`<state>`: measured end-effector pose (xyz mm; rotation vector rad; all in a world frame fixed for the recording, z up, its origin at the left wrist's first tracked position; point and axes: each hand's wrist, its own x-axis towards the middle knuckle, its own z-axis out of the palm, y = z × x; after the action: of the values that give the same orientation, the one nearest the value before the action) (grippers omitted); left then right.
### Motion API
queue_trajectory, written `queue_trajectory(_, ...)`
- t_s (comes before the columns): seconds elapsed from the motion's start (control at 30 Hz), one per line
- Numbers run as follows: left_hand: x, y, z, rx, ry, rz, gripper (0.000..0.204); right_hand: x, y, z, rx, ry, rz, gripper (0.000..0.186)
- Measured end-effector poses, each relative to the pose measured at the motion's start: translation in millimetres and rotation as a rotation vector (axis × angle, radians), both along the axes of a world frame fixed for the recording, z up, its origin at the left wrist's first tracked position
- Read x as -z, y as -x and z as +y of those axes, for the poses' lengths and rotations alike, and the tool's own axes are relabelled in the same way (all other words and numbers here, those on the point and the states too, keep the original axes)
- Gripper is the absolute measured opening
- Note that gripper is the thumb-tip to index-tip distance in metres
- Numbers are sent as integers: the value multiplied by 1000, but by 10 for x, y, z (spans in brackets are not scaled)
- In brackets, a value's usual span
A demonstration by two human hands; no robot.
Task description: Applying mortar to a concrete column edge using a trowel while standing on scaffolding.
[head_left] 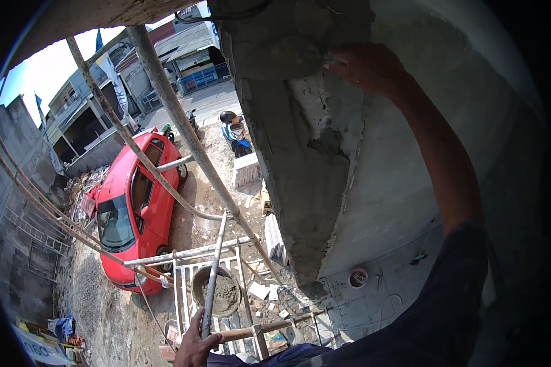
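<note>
Grey trowel (288, 58), seemingly in right fingers (344, 60)

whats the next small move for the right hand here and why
Probably to bring the trowel down over the pale patch: the right hand holds it just above, and that patch looks barer than the darker grey coat around it.

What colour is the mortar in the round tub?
The mortar is brownish grey; it shows best in the head view.
</note>
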<state>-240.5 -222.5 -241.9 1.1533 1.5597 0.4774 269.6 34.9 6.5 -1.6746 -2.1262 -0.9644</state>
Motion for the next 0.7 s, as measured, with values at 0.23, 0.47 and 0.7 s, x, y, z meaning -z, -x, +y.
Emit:
queue_trajectory(0.23, -5, -18, -31, -22, 44, -48, 87, -204, -445, 158, -90, -110, 165, 49)
queue_trajectory(0.47, 126, 2, -87, -107, 51, -109, 88, 1098, 1, -321, -114, -52, 931, 50)
queue_trajectory(0.7, -87, -76, -2, 30, 48, 58, 85, 3443, 1168, -1451, -32, 1082, 1448, 23)
